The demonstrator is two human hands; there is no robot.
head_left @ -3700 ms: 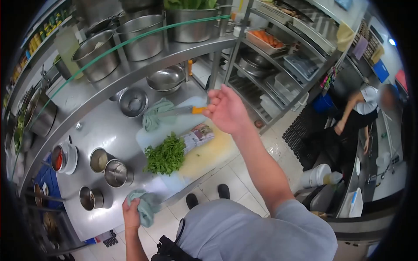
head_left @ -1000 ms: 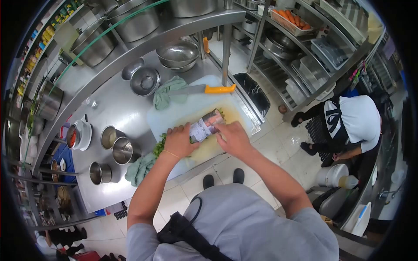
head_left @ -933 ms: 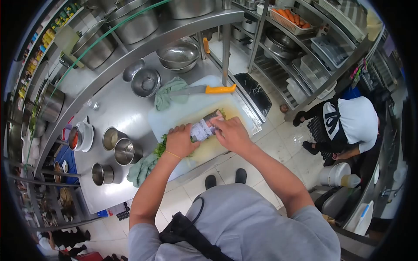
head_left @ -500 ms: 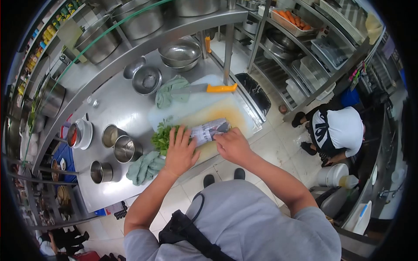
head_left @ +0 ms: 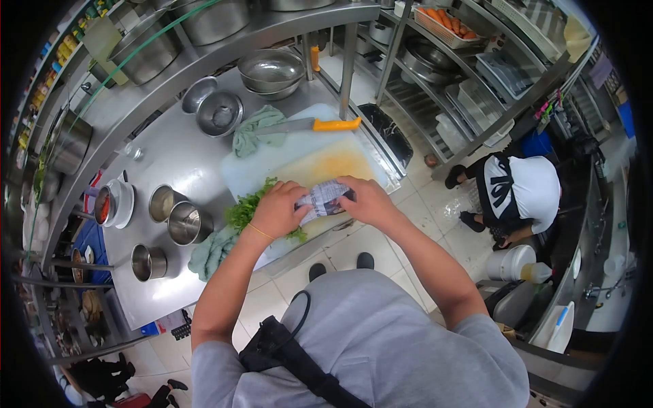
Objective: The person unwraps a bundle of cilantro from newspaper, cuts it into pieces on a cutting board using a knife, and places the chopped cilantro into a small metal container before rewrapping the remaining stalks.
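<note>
A bunch of leafy green herbs (head_left: 246, 212) lies at the near edge of the white cutting board (head_left: 265, 163), its stems rolled in printed newspaper (head_left: 324, 197). My left hand (head_left: 280, 209) is closed round the leafy end of the roll, fingers over the top. At the other end my right hand (head_left: 366, 201) grips the newspaper, its thumb near the paper's near side. Beyond them, a knife with an orange handle (head_left: 337, 125) rests on the board, its blade partly over a green cloth (head_left: 256, 133).
Steel bowls (head_left: 219, 113) stand at the back of the table, steel pots (head_left: 188, 223) to the left. Another green cloth (head_left: 212, 253) lies by the near edge. A crouching person (head_left: 520, 194) is on the right, near a white bucket (head_left: 511, 262). A shelf post (head_left: 347, 71) rises behind the board.
My left hand has gone from lying spread over the greens to gripping the newspaper roll. My right hand has closed round the roll's right end. The view has shifted slightly.
</note>
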